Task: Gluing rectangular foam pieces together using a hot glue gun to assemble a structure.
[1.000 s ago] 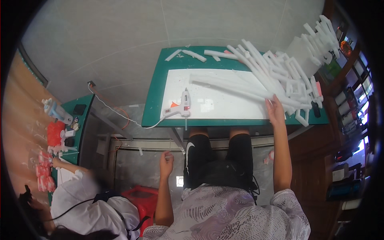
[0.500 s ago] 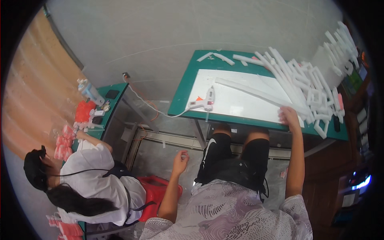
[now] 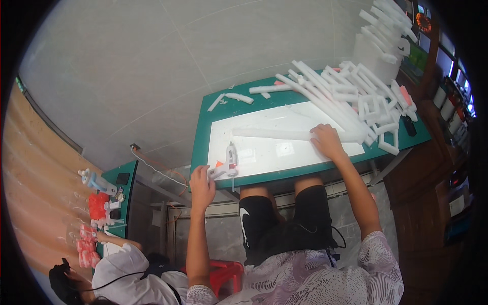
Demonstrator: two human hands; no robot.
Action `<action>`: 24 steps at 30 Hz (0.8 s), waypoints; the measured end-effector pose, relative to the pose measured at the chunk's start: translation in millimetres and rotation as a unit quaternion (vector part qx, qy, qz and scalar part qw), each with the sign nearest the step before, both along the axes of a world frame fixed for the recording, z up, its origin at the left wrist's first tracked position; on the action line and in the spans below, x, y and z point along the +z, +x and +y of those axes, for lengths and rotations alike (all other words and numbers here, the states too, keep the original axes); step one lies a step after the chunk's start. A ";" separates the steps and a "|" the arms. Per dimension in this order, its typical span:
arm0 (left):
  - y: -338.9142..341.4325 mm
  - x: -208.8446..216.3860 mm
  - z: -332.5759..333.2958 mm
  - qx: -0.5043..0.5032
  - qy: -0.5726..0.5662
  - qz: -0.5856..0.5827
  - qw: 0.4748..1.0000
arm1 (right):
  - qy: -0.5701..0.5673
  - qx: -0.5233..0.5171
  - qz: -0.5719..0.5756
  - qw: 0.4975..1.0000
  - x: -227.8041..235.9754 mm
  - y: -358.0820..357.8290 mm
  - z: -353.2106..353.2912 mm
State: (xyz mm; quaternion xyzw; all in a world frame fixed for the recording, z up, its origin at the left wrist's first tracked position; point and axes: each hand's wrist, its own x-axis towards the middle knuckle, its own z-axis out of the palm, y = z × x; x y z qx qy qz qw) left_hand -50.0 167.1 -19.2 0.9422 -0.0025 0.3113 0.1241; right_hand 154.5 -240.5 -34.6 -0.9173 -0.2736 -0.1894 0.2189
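Observation:
My left hand [image 3: 203,187] is at the table's left front edge, beside the handle of a white hot glue gun [image 3: 231,161]. Its fingers are slightly apart, with no clear grip on the handle. The glue gun rests on a white board [image 3: 274,114], nozzle pointing away, with a small orange piece beside it. A long white foam strip [image 3: 269,133] lies across the board. My right hand [image 3: 327,141] is closed over this strip, right of its middle, with fingers and thumb on either side. The strip's right end reaches the pile of foam pieces.
Under the board is a green table [image 3: 202,132]. White foam strips and frames [image 3: 351,96] are heaped on its right, beside a black object [image 3: 408,126]. At left, a person [image 3: 119,264] in white works at another green table with red-and-white pieces [image 3: 87,246]. A red stool [image 3: 226,274] stands nearby.
My left hand has risen from beside my leg to the glue gun's handle. My right hand has moved from the table's front edge onto the foam strip. The view has shifted.

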 end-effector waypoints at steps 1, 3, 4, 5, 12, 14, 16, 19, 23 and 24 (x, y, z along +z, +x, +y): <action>7.7 0.4 2.1 -0.002 0.000 0.002 1.000 | 0.001 0.013 -0.001 1.000 0.5 -0.8 1.5; 19.9 -1.5 8.6 -0.028 -0.009 0.095 0.995 | 0.013 0.023 0.017 1.000 4.1 -1.9 4.3; 25.2 -1.6 10.5 -0.031 -0.010 0.095 0.995 | 0.025 0.029 0.031 0.999 7.0 -0.6 4.4; 29.0 -1.6 12.9 -0.059 -0.010 0.121 0.991 | 0.024 0.028 0.032 0.999 8.7 0.8 5.5; 34.8 6.6 7.5 -0.068 -0.015 0.182 0.981 | 0.073 0.119 0.070 0.988 23.1 13.7 31.1; 32.4 5.3 11.1 -0.031 -0.012 0.216 0.976 | 0.072 0.138 0.069 0.985 24.5 19.5 40.1; 28.8 -0.5 17.4 -0.037 -0.013 0.171 0.984 | 0.043 0.138 0.077 0.986 22.2 25.0 43.8; 20.0 -4.5 20.2 -0.031 -0.035 0.145 0.988 | 0.048 0.131 0.074 0.987 16.4 27.9 39.1; 7.0 -2.3 20.1 -0.032 -0.089 0.115 0.989 | 0.068 0.124 0.141 0.980 35.3 25.4 31.1; 3.9 1.1 17.8 -0.015 -0.116 0.094 0.989 | 0.068 0.123 0.140 0.980 39.5 26.0 32.4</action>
